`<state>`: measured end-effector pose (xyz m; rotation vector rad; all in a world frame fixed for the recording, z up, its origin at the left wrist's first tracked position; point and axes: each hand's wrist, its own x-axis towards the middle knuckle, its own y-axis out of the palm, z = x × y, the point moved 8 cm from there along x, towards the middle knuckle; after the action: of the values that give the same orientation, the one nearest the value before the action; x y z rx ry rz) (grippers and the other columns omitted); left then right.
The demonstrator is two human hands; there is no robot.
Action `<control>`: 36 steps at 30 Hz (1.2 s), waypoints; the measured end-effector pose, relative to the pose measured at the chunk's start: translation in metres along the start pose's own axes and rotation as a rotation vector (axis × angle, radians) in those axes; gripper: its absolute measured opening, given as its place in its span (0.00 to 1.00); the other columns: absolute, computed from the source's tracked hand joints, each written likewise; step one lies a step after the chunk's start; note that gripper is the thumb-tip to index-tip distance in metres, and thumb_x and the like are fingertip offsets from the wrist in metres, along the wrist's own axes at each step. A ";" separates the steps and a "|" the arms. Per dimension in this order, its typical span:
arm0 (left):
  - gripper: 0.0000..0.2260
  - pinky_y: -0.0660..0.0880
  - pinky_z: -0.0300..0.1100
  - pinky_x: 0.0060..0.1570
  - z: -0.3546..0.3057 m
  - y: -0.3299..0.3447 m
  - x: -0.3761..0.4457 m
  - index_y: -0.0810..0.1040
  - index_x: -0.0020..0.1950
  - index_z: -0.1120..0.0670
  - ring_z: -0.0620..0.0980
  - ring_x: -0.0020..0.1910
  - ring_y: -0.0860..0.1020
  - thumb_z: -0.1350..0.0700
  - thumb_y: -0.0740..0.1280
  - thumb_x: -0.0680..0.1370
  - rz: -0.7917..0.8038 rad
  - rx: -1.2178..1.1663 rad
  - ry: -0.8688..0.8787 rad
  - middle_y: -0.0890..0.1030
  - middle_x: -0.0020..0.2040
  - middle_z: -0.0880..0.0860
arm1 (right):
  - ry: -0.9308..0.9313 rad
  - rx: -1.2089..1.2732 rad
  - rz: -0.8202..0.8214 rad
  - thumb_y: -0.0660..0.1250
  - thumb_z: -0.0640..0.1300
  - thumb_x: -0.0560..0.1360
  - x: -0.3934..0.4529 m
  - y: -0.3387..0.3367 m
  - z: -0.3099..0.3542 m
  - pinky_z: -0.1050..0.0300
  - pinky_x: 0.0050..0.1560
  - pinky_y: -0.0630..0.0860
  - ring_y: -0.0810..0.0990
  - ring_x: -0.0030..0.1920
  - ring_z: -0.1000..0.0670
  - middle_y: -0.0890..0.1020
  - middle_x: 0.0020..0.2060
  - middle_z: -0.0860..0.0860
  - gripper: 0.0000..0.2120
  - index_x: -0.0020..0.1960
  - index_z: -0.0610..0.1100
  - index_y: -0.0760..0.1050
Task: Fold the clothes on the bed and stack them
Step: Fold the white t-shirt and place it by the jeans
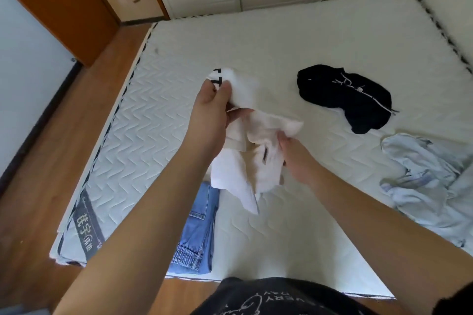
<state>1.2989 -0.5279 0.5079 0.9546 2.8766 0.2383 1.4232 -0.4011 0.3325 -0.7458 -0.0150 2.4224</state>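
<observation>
— Holding the white garment point(245, 161) up off the mattress point(332, 38), we have it bunched: our left hand point(212, 110) pinches a black-striped edge up high, and our right hand point(294, 156) grips a fold lower down. What next, in your view?

— We should probably find two matching corners or the shoulders before laying it down. As it hangs, we cannot tell which end is which, so a shake-out looks wise.

— Where do we spread it?

— Straight ahead, we think. The middle of the mattress is bare between us and the black garment point(345, 97), which lies crumpled farther out to the right.

— And the sides?

— The folded jeans point(197, 232) sit at the near edge, just under the hanging cloth, so we ought to keep it from dragging across them. The pale blue shirt point(430, 186) sprawls at the right, well apart from our hands. The left mattress edge drops to the wooden floor point(51, 174).
</observation>
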 end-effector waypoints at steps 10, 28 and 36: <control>0.06 0.76 0.56 0.61 0.037 -0.076 0.007 0.75 0.52 0.56 0.51 0.50 0.82 0.54 0.62 0.81 -0.069 0.260 -0.074 0.82 0.48 0.53 | 0.000 0.459 -0.168 0.67 0.66 0.72 -0.054 -0.014 0.066 0.46 0.58 0.75 0.82 0.53 0.46 0.86 0.46 0.51 0.23 0.55 0.49 0.81; 0.08 0.74 0.37 0.33 0.155 -0.062 -0.068 0.75 0.44 0.43 0.45 0.39 0.79 0.40 0.64 0.78 0.453 0.684 -0.146 0.81 0.38 0.43 | -0.370 0.587 -0.259 0.60 0.54 0.82 -0.095 -0.002 0.198 0.47 0.54 0.81 0.85 0.51 0.45 0.85 0.51 0.44 0.19 0.62 0.40 0.72; 0.06 0.80 0.47 0.47 0.087 -0.041 -0.006 0.77 0.46 0.48 0.51 0.45 0.82 0.48 0.64 0.79 0.236 0.343 -0.179 0.83 0.45 0.51 | -0.177 0.353 -0.290 0.62 0.45 0.80 -0.081 -0.003 0.073 0.55 0.51 0.78 0.84 0.53 0.47 0.85 0.53 0.47 0.09 0.58 0.46 0.77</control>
<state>1.2925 -0.5538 0.4156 1.2980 2.6856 -0.3199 1.4406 -0.4314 0.4358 -0.3421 0.2148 2.1259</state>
